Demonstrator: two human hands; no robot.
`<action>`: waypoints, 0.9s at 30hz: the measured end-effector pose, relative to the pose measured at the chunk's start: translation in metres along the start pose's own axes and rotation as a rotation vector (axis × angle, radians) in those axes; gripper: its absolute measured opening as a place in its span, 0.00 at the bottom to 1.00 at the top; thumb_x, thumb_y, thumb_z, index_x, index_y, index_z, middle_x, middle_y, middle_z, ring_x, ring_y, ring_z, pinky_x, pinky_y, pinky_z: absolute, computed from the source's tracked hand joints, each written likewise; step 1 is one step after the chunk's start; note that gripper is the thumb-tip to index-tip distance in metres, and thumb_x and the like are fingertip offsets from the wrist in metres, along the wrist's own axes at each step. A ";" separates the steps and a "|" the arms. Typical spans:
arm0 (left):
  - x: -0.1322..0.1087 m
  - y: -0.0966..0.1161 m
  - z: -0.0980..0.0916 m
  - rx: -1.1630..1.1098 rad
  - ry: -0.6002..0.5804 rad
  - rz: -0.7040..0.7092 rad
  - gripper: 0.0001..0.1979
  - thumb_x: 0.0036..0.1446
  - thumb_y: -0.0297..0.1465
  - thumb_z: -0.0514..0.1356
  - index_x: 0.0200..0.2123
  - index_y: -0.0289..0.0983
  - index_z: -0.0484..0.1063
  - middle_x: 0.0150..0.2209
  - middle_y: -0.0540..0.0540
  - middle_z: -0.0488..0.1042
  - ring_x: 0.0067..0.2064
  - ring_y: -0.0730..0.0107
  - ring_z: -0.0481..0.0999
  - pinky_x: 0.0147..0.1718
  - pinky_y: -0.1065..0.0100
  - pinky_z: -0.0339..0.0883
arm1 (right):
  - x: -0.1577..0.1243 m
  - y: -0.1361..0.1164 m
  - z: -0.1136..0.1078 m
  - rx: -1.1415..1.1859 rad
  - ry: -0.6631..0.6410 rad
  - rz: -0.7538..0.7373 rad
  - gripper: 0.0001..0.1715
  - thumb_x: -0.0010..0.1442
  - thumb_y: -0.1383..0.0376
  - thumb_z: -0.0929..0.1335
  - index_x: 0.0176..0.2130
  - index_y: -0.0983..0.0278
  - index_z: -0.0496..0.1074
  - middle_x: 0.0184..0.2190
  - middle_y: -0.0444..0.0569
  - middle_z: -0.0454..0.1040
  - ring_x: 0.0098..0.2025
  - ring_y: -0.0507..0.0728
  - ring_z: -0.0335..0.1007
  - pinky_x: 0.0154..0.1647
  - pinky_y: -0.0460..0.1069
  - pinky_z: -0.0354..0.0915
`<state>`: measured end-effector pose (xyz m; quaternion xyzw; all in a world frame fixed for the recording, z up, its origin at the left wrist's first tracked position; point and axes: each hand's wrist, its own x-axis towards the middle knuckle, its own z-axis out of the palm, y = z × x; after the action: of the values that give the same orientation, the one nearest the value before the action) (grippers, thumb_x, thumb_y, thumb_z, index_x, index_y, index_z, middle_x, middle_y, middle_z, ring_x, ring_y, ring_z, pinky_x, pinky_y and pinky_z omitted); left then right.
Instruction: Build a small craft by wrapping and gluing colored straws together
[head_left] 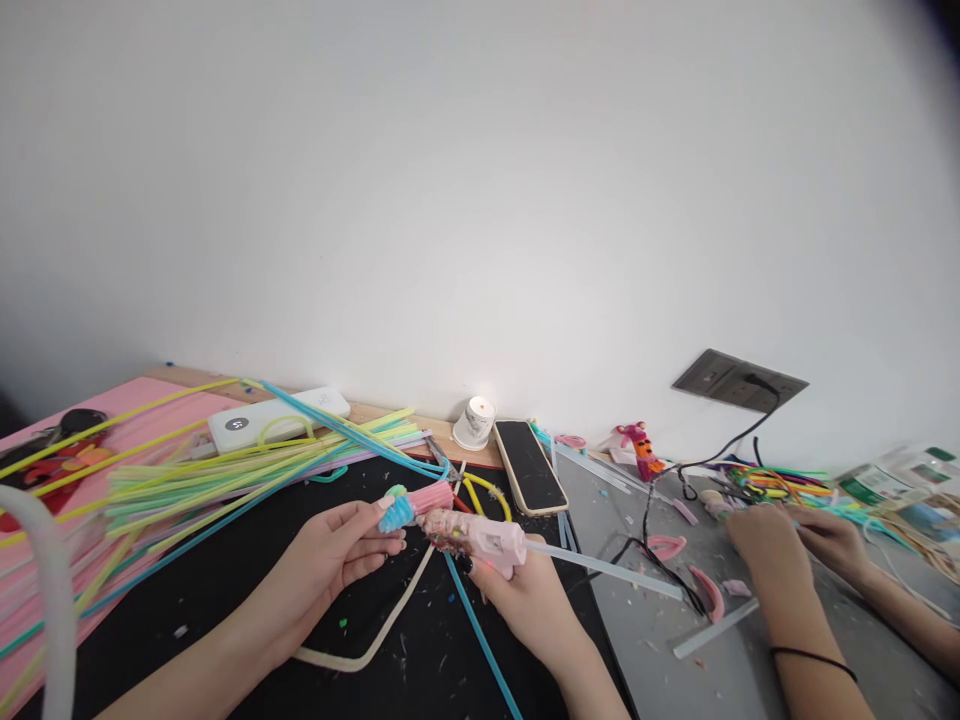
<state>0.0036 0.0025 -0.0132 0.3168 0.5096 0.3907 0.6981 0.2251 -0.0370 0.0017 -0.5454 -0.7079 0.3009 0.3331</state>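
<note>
Pinched in my left hand is a small pipe cleaner figure, with a pink ribbed part, a light blue wrapped part and a bit of green. My right hand is closed round a pale pink hot glue gun, its soiled nozzle end against or very near the pink part. A long translucent glue stick sticks out of the gun's back. Light blue pipe cleaners and a cream one lie on the black mat beneath.
Behind my hands are a phone, a white paper cup, yellow-handled pliers and a white power bank. Bundled pipe cleaners spread leftward. A co-worker's hands work at right, near a black cable.
</note>
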 end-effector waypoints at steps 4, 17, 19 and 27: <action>0.000 -0.001 -0.001 -0.004 -0.007 0.036 0.14 0.46 0.45 0.66 0.27 0.40 0.74 0.31 0.43 0.82 0.38 0.59 0.82 0.30 0.72 0.74 | -0.001 -0.002 -0.001 0.008 -0.009 -0.004 0.10 0.54 0.70 0.64 0.22 0.64 0.63 0.19 0.41 0.61 0.22 0.49 0.55 0.23 0.44 0.53; 0.002 -0.002 0.000 0.083 0.022 0.065 0.17 0.45 0.46 0.67 0.26 0.38 0.72 0.29 0.45 0.81 0.36 0.60 0.82 0.28 0.73 0.72 | 0.000 -0.001 0.000 0.063 0.033 -0.026 0.10 0.54 0.70 0.65 0.22 0.64 0.68 0.18 0.40 0.61 0.21 0.49 0.53 0.22 0.43 0.57; 0.003 -0.002 -0.001 0.076 0.030 0.046 0.18 0.44 0.46 0.68 0.25 0.38 0.71 0.28 0.45 0.81 0.35 0.60 0.82 0.28 0.73 0.71 | 0.000 -0.001 0.000 0.050 0.032 -0.017 0.09 0.54 0.71 0.65 0.23 0.65 0.70 0.18 0.41 0.62 0.21 0.49 0.54 0.22 0.43 0.56; 0.000 -0.003 -0.001 -0.047 -0.011 0.043 0.15 0.49 0.45 0.65 0.25 0.40 0.72 0.28 0.46 0.81 0.35 0.67 0.81 0.30 0.78 0.72 | 0.002 -0.003 -0.001 0.085 -0.051 -0.025 0.21 0.56 0.73 0.64 0.47 0.63 0.76 0.32 0.45 0.77 0.29 0.52 0.66 0.32 0.44 0.64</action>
<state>0.0030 0.0010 -0.0162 0.3135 0.4897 0.4157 0.6994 0.2235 -0.0357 0.0050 -0.5139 -0.7096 0.3402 0.3415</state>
